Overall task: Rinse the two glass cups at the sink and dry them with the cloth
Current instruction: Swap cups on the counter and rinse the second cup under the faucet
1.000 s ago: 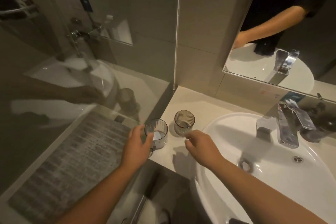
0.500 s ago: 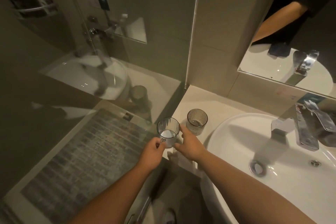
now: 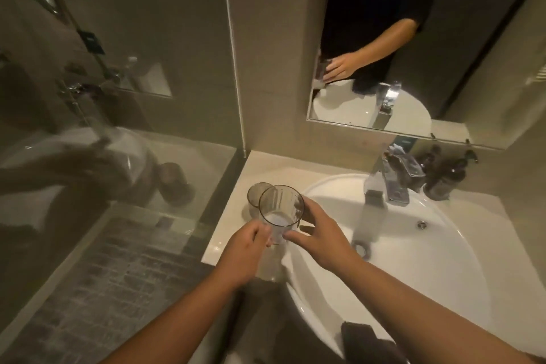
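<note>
The near glass cup point(image 3: 281, 210) is being held up off the counter point(image 3: 266, 165), axis upright w/ mouth tipping slightly toward the camera, and it's sitting just left of the sink point(image 3: 437, 260) rim, so the coming move, as I'm judging it, is a short carry rightward to the faucet point(image 3: 384, 186), which is standing up and to the right of the cup, beyond the right hand. The left hand point(image 3: 242, 257) is gripping the cup low near its base, fingers curled round the left side; the cup is lying up and slightly right of that hand. The right hand point(image 3: 319, 233) is coming at it from the sink side, thumb touching the lower wall and fingers spread round the far side near the rim; it's looking like a loose cradle more than a firm grip, can't tell how much weight it's taking. Right hand is the one nearer the faucet, so prob. it's the one taking the cup or working the tap. The second glass cup point(image 3: 255, 195) is standing upright on the counter just behind and left of the held one, partly hidden by it, neither hand on it. A dark cloth point(image 3: 363, 340) is lying on the sink's near rim, well apart from both cups, below the right forearm. No water is visibly running, so rinsing isn't started yet.
</note>
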Demonstrator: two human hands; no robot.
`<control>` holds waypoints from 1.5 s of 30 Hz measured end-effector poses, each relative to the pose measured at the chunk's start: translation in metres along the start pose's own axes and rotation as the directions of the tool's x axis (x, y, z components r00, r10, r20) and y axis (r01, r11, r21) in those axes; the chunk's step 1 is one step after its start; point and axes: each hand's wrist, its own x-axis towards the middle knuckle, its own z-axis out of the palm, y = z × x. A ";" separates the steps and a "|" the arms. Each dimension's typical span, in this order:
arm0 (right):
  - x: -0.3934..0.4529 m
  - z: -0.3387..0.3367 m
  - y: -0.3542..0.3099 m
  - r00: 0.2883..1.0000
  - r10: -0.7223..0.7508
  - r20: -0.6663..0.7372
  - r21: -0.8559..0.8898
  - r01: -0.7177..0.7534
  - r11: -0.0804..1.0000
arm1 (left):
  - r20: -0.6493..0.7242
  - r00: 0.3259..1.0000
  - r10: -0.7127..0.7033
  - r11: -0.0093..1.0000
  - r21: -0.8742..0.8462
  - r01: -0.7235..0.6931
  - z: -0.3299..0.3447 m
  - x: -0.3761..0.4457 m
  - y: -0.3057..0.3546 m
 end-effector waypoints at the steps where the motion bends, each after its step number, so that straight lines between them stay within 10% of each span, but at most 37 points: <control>1: -0.009 -0.013 0.006 0.999 0.023 -0.028 0.007 -0.023 1.000 | 0.027 1.000 0.004 1.000 0.013 -0.005 0.014 0.002 0.006; 6: -0.054 -0.089 0.038 0.968 0.086 -0.235 0.021 -0.083 0.996 | 0.120 0.992 -0.033 0.998 0.048 0.028 0.082 0.010 0.019; 10: -0.056 -0.164 0.040 0.824 -0.158 -0.544 -0.344 -0.048 0.938 | 0.182 0.980 -0.083 0.988 0.145 0.057 0.125 0.014 0.016; 17: 0.023 -0.222 0.025 0.997 -0.065 -0.051 -0.848 -0.009 0.530 | 0.212 0.973 -0.093 0.993 0.093 0.074 0.174 0.032 0.028; 22: 0.055 -0.225 0.025 0.999 -0.034 -0.007 -0.942 0.005 0.336 | 0.209 0.972 -0.102 0.994 0.051 0.094 0.191 0.040 0.037; 45: 0.094 -0.254 0.019 0.992 -0.097 0.079 -0.882 0.114 0.457 | 0.206 0.971 -0.125 0.982 -0.117 0.151 0.220 0.049 0.027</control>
